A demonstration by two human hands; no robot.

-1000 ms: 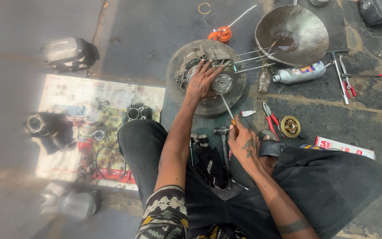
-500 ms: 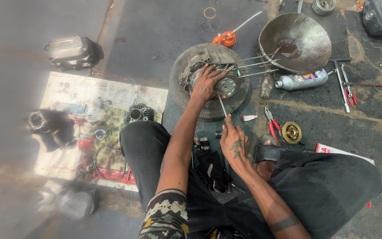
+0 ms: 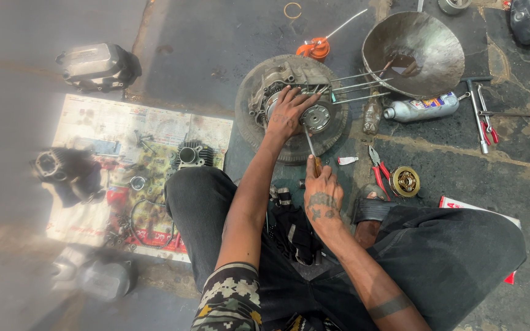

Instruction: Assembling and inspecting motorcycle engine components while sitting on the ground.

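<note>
An engine case (image 3: 294, 98) with long studs lies on a round metal disc (image 3: 253, 132) on the floor in front of me. My left hand (image 3: 286, 113) rests flat on the engine case beside its round silver clutch hub (image 3: 317, 117). My right hand (image 3: 321, 190) grips the handle of a screwdriver (image 3: 310, 144), whose shaft points up toward the hub.
A large metal bowl (image 3: 415, 52), an orange oil can (image 3: 314, 48) and a grey bottle (image 3: 421, 109) lie beyond. Red pliers (image 3: 376, 168), a brass gear (image 3: 405, 181) and T-handle tools (image 3: 480, 116) sit to the right. A newspaper (image 3: 124, 132) with engine parts lies left.
My right hand has moved up from my lap toward the engine, bringing the screwdriver tip closer to the hub. My left hand stays on the case.
</note>
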